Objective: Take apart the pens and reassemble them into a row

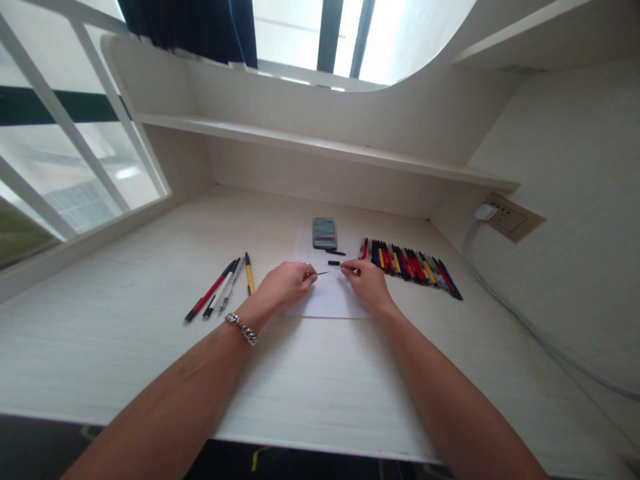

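Note:
Above a white sheet of paper, both hands are pinched and face each other. A thin dark stick, which looks like a pen refill, pokes out from the fingers of my left hand. My right hand is closed at the fingertips around something small and slim that I cannot make out. Just beyond the fingertips lies a short black piece like a pen cap. Farther back a slim black piece rests below a phone.
On the right lies a long row of pens in red, black, yellow and blue. Several loose pens, one red and one yellow, lie left. A cable runs from the wall socket. A shelf overhangs the desk's back.

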A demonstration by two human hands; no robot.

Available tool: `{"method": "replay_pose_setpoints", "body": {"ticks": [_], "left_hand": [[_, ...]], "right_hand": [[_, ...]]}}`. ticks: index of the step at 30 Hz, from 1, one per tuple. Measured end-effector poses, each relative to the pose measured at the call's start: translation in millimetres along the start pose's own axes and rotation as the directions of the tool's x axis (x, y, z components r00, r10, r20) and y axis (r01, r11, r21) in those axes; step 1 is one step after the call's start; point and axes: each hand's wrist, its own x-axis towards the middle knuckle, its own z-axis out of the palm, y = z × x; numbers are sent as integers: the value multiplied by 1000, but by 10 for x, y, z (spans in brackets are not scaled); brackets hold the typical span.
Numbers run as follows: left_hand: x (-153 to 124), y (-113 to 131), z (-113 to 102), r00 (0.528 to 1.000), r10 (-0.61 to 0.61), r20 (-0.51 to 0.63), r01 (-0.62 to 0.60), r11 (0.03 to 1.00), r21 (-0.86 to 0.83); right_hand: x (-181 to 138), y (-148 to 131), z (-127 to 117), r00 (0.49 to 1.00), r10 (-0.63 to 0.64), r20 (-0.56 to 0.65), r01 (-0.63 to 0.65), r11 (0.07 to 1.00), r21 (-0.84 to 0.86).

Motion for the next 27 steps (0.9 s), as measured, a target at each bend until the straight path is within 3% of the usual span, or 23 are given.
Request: {"method": "replay_pose_setpoints", "body": {"ticks": [5,9,12,18,23,27], "left_hand": [[-12,34,2,999,25,35,-24,999,-31],[-15,51,3,999,25,45,-23,999,-32],[-17,53,2,999,30,42,-28,999,-31],[-34,75,27,995,95,29,-94,995,-47],[-51,115,41,991,128,34,-126,990,-65],[-46,92,23,993,115,22,-114,992,-55]], "right_hand": [[-12,-39,112,998,0,56,13,973,-232],[-18,-39,109,997,22,76,1,957,-290],[-26,-55,46,999,5,53,8,973,-232],[-173,-199,-77,983,-173,64,168,983,72],[-236,-268,-94,962,-237,138,227,970,85],[-175,-187,-163,975,-189,115,182,981,68]]}}
